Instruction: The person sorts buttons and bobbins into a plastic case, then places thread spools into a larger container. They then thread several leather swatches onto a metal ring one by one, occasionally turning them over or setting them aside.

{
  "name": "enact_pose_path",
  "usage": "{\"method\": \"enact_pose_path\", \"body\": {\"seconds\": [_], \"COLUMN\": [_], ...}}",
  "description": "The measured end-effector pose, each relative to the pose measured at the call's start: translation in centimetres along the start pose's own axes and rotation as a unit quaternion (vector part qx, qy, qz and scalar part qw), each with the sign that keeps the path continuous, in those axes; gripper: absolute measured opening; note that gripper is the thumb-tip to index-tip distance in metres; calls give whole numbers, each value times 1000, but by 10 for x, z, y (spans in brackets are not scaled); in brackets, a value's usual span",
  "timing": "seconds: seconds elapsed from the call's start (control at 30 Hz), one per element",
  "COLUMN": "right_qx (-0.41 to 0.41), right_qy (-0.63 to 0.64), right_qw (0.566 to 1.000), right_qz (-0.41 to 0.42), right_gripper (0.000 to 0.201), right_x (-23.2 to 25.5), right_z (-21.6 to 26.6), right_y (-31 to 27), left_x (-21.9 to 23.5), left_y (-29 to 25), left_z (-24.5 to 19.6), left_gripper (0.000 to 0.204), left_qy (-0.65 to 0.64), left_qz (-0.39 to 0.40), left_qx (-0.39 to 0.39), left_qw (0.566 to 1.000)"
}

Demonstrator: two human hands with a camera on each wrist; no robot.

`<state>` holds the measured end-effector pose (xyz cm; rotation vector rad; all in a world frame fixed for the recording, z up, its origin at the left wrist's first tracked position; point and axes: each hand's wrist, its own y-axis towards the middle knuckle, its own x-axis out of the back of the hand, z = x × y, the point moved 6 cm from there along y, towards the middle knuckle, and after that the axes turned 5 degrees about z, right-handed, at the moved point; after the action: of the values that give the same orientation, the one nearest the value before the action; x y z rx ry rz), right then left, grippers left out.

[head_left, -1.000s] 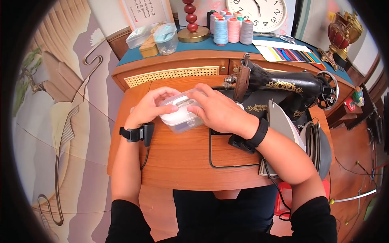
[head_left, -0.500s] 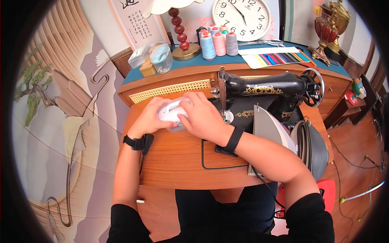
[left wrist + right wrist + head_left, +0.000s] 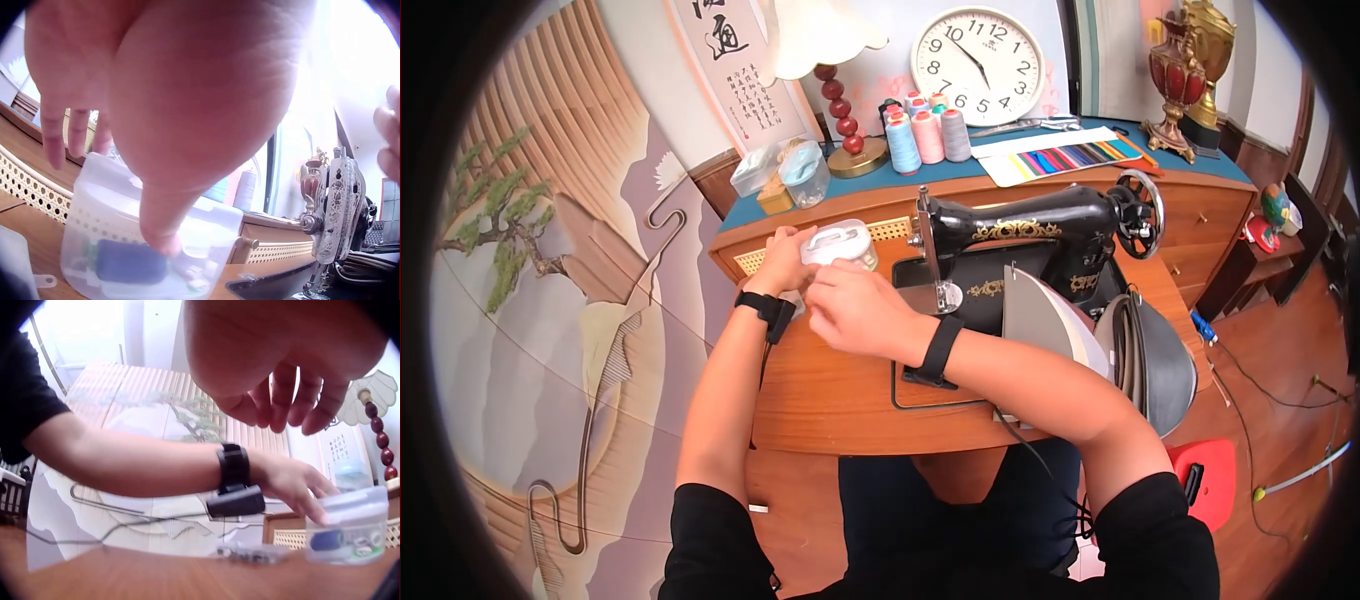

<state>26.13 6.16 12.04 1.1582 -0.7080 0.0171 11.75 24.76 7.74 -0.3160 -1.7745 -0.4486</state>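
A clear plastic box with a white handled lid [image 3: 840,245] stands at the back of the wooden tabletop, left of the sewing machine. My left hand [image 3: 783,265] holds its left side. In the left wrist view the thumb [image 3: 161,228] lies across the box's front wall, with the other fingers behind. A blue block-like thing [image 3: 131,262] shows through the wall. My right hand [image 3: 860,310] hovers nearer me, its fingers loosely curled around nothing. Below the left hand lies a small clear case [image 3: 250,552] with little items inside.
The black sewing machine [image 3: 1020,225] stands to the right, with grey fabric pieces [image 3: 1050,320] in front of it. On the blue-topped shelf behind are thread spools [image 3: 927,137], a lamp [image 3: 840,110], plastic tubs [image 3: 805,175], a clock [image 3: 978,68] and a colour card [image 3: 1055,158].
The box has moved away from me, toward the back of the tabletop, with my left hand at its side. My right hand has let go of it and drawn back. The head view has shifted.
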Motion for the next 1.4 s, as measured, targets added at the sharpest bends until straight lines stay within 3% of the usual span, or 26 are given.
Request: {"method": "enact_pose_path", "body": {"seconds": [0.03,0.07,0.17,0.2,0.27,0.33,0.4,0.47,0.6,0.63,0.7,0.73,0.87,1.03,1.07,1.13,1.17,1.2,1.23,1.4], "right_qx": [0,-2,-35,-42,-99,-161,-221,-316,-487,-489,-460,-464,-490,-441,-425,-455,-438,-419,-512,-549], "right_qy": [21,43,-10,-57,-142,-169,-289,-295,-163,-165,-141,-142,-144,-61,-8,12,-62,-137,-36,-6], "right_qw": [1000,999,991,982,947,935,885,814,762,760,799,798,780,825,839,814,829,838,802,772], "right_qz": [13,25,132,177,271,267,291,388,394,395,360,358,362,348,340,360,343,322,306,320], "right_gripper": [10,10,14,15,16,27,47,65,80,80,86,86,89,94,95,97,96,95,97,103], "right_x": [2,10,52,67,98,136,162,172,174,175,174,174,168,149,147,147,153,158,159,151], "right_z": [7,18,38,40,26,0,-34,-66,-75,-73,-66,-66,-62,-32,-22,-29,-38,-44,-52,-63], "right_y": [6,14,19,13,-11,-44,-90,-146,-185,-184,-173,-173,-169,-162,-157,-157,-155,-151,-157,-170], "left_x": [0,-2,11,17,15,8,-4,-4,-28,-34,-49,-55,-81,-79,-78,-77,-80,-75,-69,-69], "left_y": [-3,-5,-31,-43,-67,-89,-110,-128,-137,-139,-134,-132,-130,-137,-139,-144,-150,-155,-159,-162], "left_z": [3,3,-8,-19,-26,-32,-52,-78,-130,-146,-165,-175,-201,-221,-221,-219,-218,-215,-213,-219], "left_gripper": [77,77,59,59,49,38,31,28,31,33,36,38,50,54,54,53,53,52,52,51], "left_qy": [-115,-118,-80,-83,-259,-303,-380,-353,-408,-414,-383,-348,-312,-336,-335,-293,-291,-275,-256,-287], "left_qz": [-21,-23,-199,-200,-126,-130,-23,-25,76,120,122,121,189,218,219,201,204,140,74,88], "left_qx": [69,68,3,5,62,36,-1,-6,-73,-93,-129,-161,-160,-156,-154,-160,-157,-152,-148,-180], "left_qw": [991,990,977,976,956,943,925,935,907,897,907,916,917,903,903,921,921,939,952,937]}}
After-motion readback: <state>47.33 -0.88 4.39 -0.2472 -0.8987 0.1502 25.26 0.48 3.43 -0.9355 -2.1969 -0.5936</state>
